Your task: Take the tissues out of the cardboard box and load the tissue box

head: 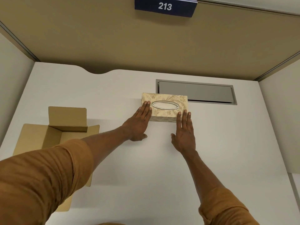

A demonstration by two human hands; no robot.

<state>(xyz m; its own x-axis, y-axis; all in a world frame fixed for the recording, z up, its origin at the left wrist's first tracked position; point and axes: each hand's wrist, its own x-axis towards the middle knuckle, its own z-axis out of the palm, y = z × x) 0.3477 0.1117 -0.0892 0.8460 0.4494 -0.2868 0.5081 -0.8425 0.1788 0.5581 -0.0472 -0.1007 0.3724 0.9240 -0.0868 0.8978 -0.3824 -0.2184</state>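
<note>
Tissue box (164,106): rectangular, cream and gold with a leafy printed pattern and a shiny silver oval ring around the slot on top; it stands flat on your white desk (146,176), at the middle toward the back, its far right corner just at the edge of the grey hatch (196,92). Left hand (139,122): flat, fingers straight and close together, fingertips lying on the box's top left end, thumb down on the desk. Right hand (185,133): flat, fingers straight and slightly spread, tips at the box's front right corner, thumb out to the side; neither hand grips anything. Cardboard box (53,138): plain brown, matte, flaps folded open, well to the left of the tissue box and partly hidden by your rust-coloured sleeve (42,181); its contents cannot be told. Partition (146,46): tan fabric, metal-trimmed, carrying a dark blue sign (164,7) reading 213.
</note>
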